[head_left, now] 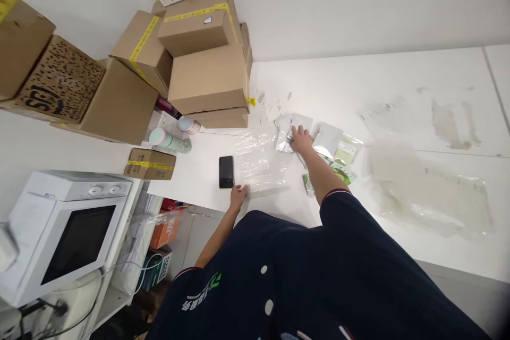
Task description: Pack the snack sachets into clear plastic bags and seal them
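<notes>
Right hand on silver pouch, apparently flat; left hand at clear bag.

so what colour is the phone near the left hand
Black, seen in the head view: the phone lies on the white table beside the left hand.

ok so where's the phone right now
In the head view the black phone lies flat on the white table, just left of the clear plastic bag and just beyond the left hand at the near edge.
</notes>
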{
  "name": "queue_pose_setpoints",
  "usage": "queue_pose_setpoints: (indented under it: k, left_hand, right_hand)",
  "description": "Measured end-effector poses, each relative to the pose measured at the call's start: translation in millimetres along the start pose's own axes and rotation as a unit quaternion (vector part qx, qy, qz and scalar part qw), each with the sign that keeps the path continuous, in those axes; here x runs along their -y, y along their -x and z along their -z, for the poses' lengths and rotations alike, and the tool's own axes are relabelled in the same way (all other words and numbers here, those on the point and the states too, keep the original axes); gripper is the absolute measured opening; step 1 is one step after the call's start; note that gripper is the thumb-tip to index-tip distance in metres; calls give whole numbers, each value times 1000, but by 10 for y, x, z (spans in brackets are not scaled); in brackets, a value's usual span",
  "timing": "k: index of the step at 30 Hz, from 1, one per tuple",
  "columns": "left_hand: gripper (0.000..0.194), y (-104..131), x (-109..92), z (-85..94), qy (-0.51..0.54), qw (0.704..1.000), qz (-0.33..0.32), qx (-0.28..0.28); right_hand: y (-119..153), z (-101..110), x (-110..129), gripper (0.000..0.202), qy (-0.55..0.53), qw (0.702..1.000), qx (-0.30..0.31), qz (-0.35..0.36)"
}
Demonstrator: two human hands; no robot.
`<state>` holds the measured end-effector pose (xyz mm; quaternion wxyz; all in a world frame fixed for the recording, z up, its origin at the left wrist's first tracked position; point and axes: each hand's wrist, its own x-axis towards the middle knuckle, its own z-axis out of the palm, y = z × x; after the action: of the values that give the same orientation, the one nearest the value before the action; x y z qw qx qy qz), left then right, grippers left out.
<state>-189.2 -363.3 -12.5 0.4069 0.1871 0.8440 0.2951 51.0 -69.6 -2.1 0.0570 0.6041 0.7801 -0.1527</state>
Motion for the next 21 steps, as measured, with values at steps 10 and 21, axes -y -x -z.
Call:
queue_pose_setpoints:
  k: [10, 21]
  left_hand:
    - [33, -131, -77, -24, -22, 999, -5, 31]
    - [40, -121, 84, 31, 61, 995, -9, 78]
  right_hand:
    - [314, 474, -426, 44, -196, 964, -163, -80]
    - [1875, -355, 586, 27, -684, 700, 186, -93]
